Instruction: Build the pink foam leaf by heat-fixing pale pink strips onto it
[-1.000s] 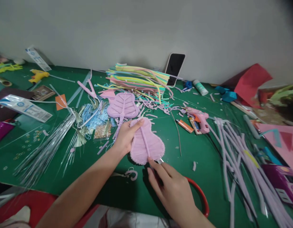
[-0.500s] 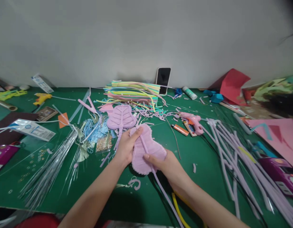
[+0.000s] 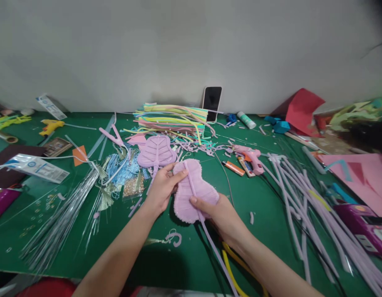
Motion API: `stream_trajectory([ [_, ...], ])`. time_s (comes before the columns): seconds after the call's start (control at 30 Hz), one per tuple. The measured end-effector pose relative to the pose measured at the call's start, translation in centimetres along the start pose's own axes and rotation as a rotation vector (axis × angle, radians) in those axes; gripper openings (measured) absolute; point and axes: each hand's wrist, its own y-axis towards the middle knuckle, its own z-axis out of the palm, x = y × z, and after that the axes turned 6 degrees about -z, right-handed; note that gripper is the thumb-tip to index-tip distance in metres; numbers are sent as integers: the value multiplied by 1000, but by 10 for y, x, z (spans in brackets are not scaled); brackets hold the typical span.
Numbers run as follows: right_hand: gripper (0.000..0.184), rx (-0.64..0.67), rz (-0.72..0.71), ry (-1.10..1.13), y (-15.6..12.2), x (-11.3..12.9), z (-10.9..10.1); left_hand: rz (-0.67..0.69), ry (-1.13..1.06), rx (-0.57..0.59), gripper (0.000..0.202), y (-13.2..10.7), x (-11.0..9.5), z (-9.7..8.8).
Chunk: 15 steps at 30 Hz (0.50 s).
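Note:
Between my hands is a lilac, butterfly-shaped fuzzy craft piece point(image 3: 182, 204) with ribbed faces and a scalloped edge. A long lilac pipe cleaner point(image 3: 214, 249) lies along its middle and hangs past its lower edge toward me. My left hand point(image 3: 162, 187) pinches the piece's upper left side, thumb on the front, fingers partly hidden behind. Gripping the lower right side is my right hand point(image 3: 220, 212), its thumb pressed on the face near the pipe cleaner. On the table beyond, a similar lilac piece point(image 3: 156, 150) with leaf-like ribs and a stem lies flat.
A stacked bundle of coloured pipe cleaners point(image 3: 172, 117) sits before a leaning phone point(image 3: 212, 103). At right are a pink glue gun point(image 3: 248, 154), an orange lighter point(image 3: 233, 168) and loose lilac pipe cleaners point(image 3: 302, 206). Pink pliers point(image 3: 112, 135), blue tassels point(image 3: 124, 167) and silvery strands point(image 3: 65, 214) lie left.
The craft piece has turned slightly more upright. My left thumb has shifted from its upper face toward the left edge. The view has moved slightly.

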Motion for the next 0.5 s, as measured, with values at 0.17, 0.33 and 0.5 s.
stream_trajectory([
  [0.17, 51, -1, -4, -36, 1, -2, -1, -6, 2, -34, 34, 1, 1, 1],
  [0.33, 49, -35, -10, -56, 0, -1, 1, 18, -9, -64, 33, 2, 0, 2],
  [0.5, 38, 15, 124, -45, -10, -1, -6, 44, -29, -131, 36, 4, -2, 0],
])
